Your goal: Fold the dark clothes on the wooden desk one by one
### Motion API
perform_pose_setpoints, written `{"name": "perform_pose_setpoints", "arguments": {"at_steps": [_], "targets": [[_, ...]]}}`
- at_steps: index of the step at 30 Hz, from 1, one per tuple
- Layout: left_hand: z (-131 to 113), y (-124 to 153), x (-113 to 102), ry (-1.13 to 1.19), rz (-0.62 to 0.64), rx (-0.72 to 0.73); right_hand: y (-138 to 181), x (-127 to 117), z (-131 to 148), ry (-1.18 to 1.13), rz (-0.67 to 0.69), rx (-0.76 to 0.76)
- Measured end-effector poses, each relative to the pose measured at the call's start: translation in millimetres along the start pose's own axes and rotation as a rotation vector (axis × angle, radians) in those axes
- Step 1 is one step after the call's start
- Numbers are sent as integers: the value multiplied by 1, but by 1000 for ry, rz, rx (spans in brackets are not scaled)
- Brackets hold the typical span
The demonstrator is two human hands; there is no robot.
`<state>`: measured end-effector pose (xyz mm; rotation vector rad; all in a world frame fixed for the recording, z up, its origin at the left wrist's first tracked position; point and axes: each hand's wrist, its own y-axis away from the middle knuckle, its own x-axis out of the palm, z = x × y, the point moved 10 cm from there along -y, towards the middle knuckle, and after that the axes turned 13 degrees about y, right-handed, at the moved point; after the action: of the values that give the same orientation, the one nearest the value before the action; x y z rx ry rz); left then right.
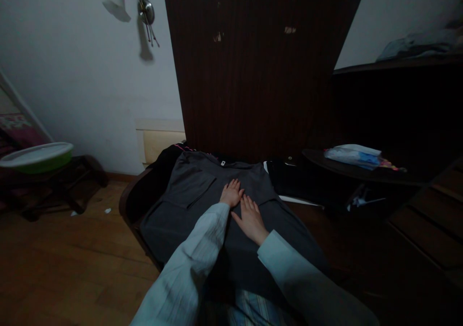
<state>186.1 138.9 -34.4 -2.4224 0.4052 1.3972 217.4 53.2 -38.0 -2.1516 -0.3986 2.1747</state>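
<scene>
A dark grey shirt point(195, 220) lies spread out in front of me, its collar end with a small white label point(223, 163) at the far side. One sleeve point(191, 188) is laid inward on the left. My left hand point(232, 193) rests flat on the upper middle of the shirt, fingers stretched out. Right beside it, slightly nearer to me, my right hand point(251, 218) also presses flat on the cloth with its fingers extended. Neither hand grips anything. The lower part of the shirt is partly hidden by my forearms and shadow.
Dark folded clothing point(296, 176) lies right of the shirt. A rounded shelf point(343, 171) carries a plastic packet point(356, 156). Behind stands a tall dark wooden panel point(253, 85). At left, a green basin point(47, 162) sits on a low stool point(60, 188). A lamp point(117, 3) hangs on the wall.
</scene>
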Motion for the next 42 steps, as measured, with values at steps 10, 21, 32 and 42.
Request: {"name": "perform_pose_setpoints", "arguments": {"at_steps": [10,21,32,42], "targets": [[14,2,-4,-116,-73,-152,-1,1,1,14,26,-14],[20,5,-7,-125,-91,-237,-1,4,1,10,40,-12],[20,4,-7,-109,-87,-235,-1,3,1,23,31,-10],[5,30,-62,73,-334,-107,0,1,1,43,26,-19]]}}
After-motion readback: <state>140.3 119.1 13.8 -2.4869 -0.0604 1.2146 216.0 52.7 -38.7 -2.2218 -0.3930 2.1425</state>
